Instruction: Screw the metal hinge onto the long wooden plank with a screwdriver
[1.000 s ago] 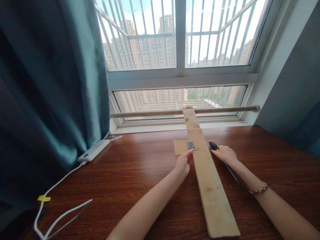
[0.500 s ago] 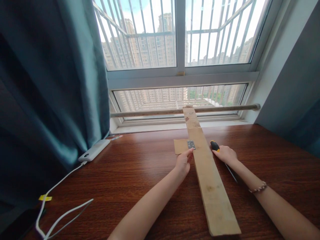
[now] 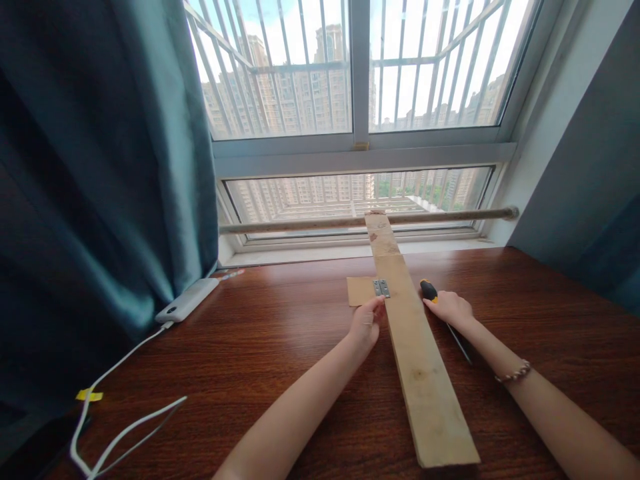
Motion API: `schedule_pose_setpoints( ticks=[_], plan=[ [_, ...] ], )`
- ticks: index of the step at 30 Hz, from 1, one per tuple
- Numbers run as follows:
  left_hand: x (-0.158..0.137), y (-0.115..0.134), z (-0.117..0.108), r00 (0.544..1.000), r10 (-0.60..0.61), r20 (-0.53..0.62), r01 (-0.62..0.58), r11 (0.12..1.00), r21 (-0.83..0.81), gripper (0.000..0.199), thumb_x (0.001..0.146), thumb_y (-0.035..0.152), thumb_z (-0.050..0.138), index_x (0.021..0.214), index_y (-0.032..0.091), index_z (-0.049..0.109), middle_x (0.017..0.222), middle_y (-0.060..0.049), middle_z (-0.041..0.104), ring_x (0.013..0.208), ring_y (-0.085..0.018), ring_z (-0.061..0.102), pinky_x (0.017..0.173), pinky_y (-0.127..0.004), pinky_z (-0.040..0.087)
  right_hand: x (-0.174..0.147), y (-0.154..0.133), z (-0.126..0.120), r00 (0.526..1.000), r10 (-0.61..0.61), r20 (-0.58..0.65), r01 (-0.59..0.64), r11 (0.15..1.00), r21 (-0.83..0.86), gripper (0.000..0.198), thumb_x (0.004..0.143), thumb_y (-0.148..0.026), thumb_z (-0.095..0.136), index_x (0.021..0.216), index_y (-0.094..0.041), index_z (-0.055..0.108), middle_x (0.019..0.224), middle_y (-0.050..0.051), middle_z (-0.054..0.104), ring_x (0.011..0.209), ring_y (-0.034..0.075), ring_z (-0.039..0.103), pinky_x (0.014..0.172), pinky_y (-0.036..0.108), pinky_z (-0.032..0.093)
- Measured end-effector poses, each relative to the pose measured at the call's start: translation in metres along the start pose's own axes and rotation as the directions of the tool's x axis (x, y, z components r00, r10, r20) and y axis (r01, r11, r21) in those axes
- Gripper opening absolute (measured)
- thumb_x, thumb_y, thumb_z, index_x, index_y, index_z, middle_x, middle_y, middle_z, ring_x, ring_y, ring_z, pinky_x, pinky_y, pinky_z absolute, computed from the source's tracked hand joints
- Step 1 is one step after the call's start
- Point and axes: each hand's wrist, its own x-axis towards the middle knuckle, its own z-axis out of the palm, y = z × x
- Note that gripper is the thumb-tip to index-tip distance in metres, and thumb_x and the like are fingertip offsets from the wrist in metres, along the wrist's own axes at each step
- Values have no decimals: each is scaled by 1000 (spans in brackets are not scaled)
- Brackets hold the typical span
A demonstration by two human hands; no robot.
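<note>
A long, pale wooden board point(image 3: 420, 360) runs from the table's near side toward the window. On its left edge lies a grey metal hinge point(image 3: 381, 288) with screw holes, spanning to a small tan wooden piece point(image 3: 359, 292). My left hand point(image 3: 366, 323) pinches the hinge's near edge with thumb and fingers; some fingertips are hidden beside the board. To the right of the board, my right hand point(image 3: 453, 309) is closed around a screwdriver with a black and yellow handle point(image 3: 429, 291). Its metal shaft points back toward me, beneath the wrist.
The brown wood-grain tabletop point(image 3: 280, 360) carries a white power bank point(image 3: 187, 300) with a white cable point(image 3: 127, 360) at left. A blue curtain point(image 3: 125, 147) hangs beside it. A horizontal rail point(image 3: 450, 217) crosses before the window, by the board's far end.
The view has shifted very slightly. Both hands, the hinge and the screwdriver keep their places.
</note>
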Motion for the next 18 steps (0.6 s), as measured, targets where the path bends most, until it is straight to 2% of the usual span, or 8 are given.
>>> schedule_pose_setpoints(
  ticks=[6, 18],
  plan=[
    [1, 0, -1, 1000, -7, 18, 6, 1000, 19, 14, 62, 2, 63, 72, 12, 63, 66, -3, 67, 62, -11, 62, 67, -21, 49, 0, 3, -3, 1000, -22, 23, 21, 1000, 4, 54, 77, -58, 46, 99, -12, 63, 101, 19, 63, 97, 33, 60, 75, 40, 46],
    [3, -1, -2, 999, 17, 37, -17, 1000, 10, 19, 63, 0, 61, 78, 12, 63, 75, -5, 69, 65, -11, 63, 67, -21, 49, 3, 12, -8, 994, -62, 90, 59, 998, 27, 56, 68, -66, 52, 89, -14, 61, 98, 18, 63, 93, 32, 61, 68, 36, 46]
  ],
)
